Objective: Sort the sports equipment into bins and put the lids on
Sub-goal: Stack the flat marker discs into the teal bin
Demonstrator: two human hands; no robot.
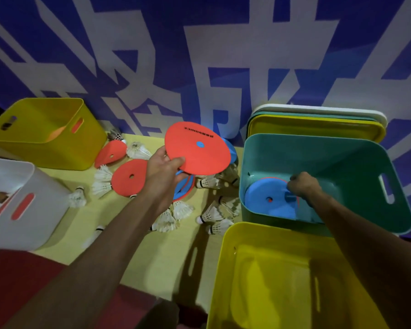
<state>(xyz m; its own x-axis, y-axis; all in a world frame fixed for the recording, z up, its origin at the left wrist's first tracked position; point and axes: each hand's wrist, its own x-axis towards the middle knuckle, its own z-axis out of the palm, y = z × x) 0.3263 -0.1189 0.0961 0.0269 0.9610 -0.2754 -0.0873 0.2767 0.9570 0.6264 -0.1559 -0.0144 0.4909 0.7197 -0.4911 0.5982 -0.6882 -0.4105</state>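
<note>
My left hand [163,170] grips the near edge of a red flat disc [197,148] and holds it tilted above the table's middle. My right hand [303,185] is inside the teal bin [356,162], fingers curled on the edge of a blue disc [266,200] lying on the bin's floor. More red discs [128,179] and several white shuttlecocks [214,214] lie scattered on the yellow table [171,252]. A stack of lids [318,122] leans behind the teal bin.
A yellow bin [294,281] stands at the near right with nothing in it. Another yellow bin [40,134] sits at the far left, and a white bin [22,205] at the near left. A blue and white banner wall rises behind the table.
</note>
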